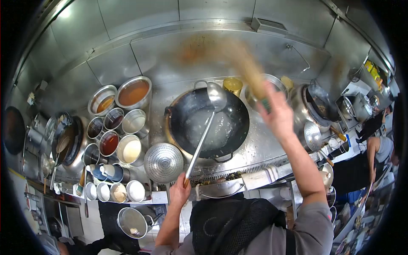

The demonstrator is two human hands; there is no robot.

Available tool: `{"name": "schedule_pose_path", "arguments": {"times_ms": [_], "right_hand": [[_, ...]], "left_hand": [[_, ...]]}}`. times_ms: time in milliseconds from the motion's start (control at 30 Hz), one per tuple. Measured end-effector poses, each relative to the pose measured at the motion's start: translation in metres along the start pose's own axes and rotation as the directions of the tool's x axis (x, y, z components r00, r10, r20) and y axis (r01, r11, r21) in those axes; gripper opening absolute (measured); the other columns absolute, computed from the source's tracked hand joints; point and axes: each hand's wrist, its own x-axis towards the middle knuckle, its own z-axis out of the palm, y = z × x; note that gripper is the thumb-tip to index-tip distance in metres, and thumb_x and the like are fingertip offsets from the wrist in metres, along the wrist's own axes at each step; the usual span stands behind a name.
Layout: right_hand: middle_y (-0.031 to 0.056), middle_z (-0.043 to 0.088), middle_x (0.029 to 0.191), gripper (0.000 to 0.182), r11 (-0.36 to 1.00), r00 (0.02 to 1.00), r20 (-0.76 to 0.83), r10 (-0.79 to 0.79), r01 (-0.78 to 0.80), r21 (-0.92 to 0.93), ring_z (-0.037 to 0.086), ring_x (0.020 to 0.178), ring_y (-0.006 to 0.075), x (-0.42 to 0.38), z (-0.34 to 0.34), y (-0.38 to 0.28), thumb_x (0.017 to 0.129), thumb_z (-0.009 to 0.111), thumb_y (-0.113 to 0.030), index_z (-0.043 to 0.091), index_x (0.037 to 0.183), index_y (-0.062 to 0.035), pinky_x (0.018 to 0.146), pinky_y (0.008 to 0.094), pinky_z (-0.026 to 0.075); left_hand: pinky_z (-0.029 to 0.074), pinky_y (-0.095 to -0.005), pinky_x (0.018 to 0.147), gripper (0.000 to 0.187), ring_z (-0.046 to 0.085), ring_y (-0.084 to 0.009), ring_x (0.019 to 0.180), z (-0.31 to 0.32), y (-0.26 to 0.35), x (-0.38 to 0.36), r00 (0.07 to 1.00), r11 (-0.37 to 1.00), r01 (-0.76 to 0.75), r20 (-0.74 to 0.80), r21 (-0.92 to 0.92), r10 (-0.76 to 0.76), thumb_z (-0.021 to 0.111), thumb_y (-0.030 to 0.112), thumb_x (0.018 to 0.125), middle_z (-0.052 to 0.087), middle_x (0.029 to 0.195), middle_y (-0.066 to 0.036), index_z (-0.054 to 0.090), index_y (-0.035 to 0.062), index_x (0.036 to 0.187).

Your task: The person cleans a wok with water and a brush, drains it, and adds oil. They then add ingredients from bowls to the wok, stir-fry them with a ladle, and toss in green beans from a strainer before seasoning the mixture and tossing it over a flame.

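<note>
My left hand (180, 192) is wrapped round the wooden end of a long-handled ladle (199, 149). The ladle's metal bowl hangs over the far side of a large black wok (241, 127), which holds cloudy, steaming liquid. My right hand (278, 112) is raised to the right of the wok, closed round a bamboo wok brush (250, 72) with a green band. The brush is smeared by motion and points up toward the steel back wall. Beside my left hand, a round perforated strainer (163, 162) rests at the wok's near left.
Metal pots of sauces and seasonings, among them a red sauce pot (109, 143), crowd the left. A yellow tin (232, 85) stands behind the wok. Another wok (321, 104) sits at right, near a second strainer (312, 136). A person (380, 148) stands at far right.
</note>
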Motion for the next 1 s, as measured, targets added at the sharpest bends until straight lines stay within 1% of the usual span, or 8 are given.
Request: {"name": "schedule_pose_path", "arguments": {"times_ms": [33,167,400,467,533,633,833,1000], "right_hand": [[0.0124,0.058,0.105,0.086,0.976,0.916,0.395,-0.065,0.141,-0.167,0.067,0.083,0.0325,-0.010,0.009,0.008,0.082,0.075,-0.023,0.029,0.155,-0.0314,0.069,0.0435,0.059],[0.0122,0.060,0.112,0.081,0.798,0.769,0.607,0.202,0.229,-0.557,0.070,0.089,0.0327,0.019,0.045,0.076,0.084,0.071,-0.019,0.031,0.153,-0.0344,0.074,0.0448,0.060],[0.0121,0.065,0.110,0.065,0.983,0.970,0.156,0.186,-0.181,-0.043,0.069,0.091,0.0337,0.090,-0.073,0.030,0.084,0.074,-0.022,0.049,0.144,-0.0298,0.081,0.0417,0.058],[0.0140,0.063,0.125,0.061,0.965,0.958,-0.287,-0.009,0.083,0.249,0.066,0.105,0.0341,0.060,-0.019,0.039,0.086,0.073,-0.021,0.051,0.142,-0.0282,0.090,0.0414,0.056],[0.0145,0.058,0.136,0.064,0.995,0.798,0.602,-0.034,0.083,-0.054,0.063,0.115,0.0333,0.025,-0.016,0.061,0.084,0.075,-0.027,0.051,0.143,-0.0275,0.100,0.0445,0.050],[0.0152,0.061,0.132,0.073,0.919,0.571,0.800,0.182,0.191,-0.345,0.062,0.115,0.0343,0.035,-0.030,0.083,0.073,0.081,-0.016,0.054,0.140,-0.0238,0.097,0.0441,0.051],[0.0171,0.064,0.128,0.064,0.999,0.981,0.191,-0.031,0.027,0.024,0.065,0.113,0.0294,0.080,-0.116,0.120,0.081,0.077,-0.018,0.054,0.141,-0.0149,0.101,0.0386,0.050],[0.0144,0.067,0.125,0.067,0.915,0.933,-0.314,0.175,-0.036,0.402,0.063,0.114,0.0222,0.049,-0.084,0.118,0.084,0.077,-0.021,0.048,0.145,-0.0099,0.100,0.0358,0.047]], "left_hand": [[0.054,-0.0530,0.069,0.042,0.068,-0.0429,0.078,0.002,0.001,-0.002,1.000,1.000,0.003,0.003,-0.005,-0.003,0.065,0.020,0.089,0.070,0.095,-0.023,0.054,0.0109,0.129],[0.055,-0.0523,0.066,0.045,0.068,-0.0414,0.075,0.015,-0.019,-0.015,0.998,0.999,-0.032,0.046,0.039,0.030,0.066,0.020,0.087,0.070,0.094,-0.021,0.054,0.0109,0.129],[0.055,-0.0497,0.068,0.045,0.068,-0.0394,0.079,0.018,-0.032,-0.028,0.996,0.987,-0.087,0.019,0.133,0.086,0.069,0.016,0.085,0.070,0.094,-0.020,0.054,0.0092,0.127],[0.055,-0.0497,0.068,0.046,0.068,-0.0393,0.079,0.022,-0.025,-0.019,0.995,0.986,-0.096,0.006,0.136,0.096,0.069,0.016,0.084,0.070,0.094,-0.020,0.054,0.0089,0.127],[0.055,-0.0478,0.063,0.047,0.069,-0.0361,0.075,0.023,-0.017,-0.014,0.982,0.981,-0.170,-0.071,0.092,0.177,0.068,0.020,0.086,0.070,0.094,-0.015,0.053,0.0106,0.129],[0.055,-0.0488,0.063,0.049,0.069,-0.0372,0.074,0.031,-0.022,-0.017,0.988,0.988,-0.132,-0.073,0.080,0.137,0.069,0.021,0.086,0.071,0.092,-0.016,0.051,0.0128,0.131],[0.056,-0.0447,0.064,0.048,0.070,-0.0334,0.073,0.031,-0.002,-0.024,0.995,0.989,-0.096,-0.019,-0.116,0.094,0.073,0.017,0.086,0.068,0.090,-0.013,0.050,0.0106,0.128],[0.049,-0.0300,0.052,0.048,0.058,-0.0139,0.062,0.053,0.039,-0.030,0.982,0.684,0.097,0.183,-0.723,0.055,0.067,0.003,0.091,0.061,0.083,-0.003,0.047,0.0065,0.135]]}}
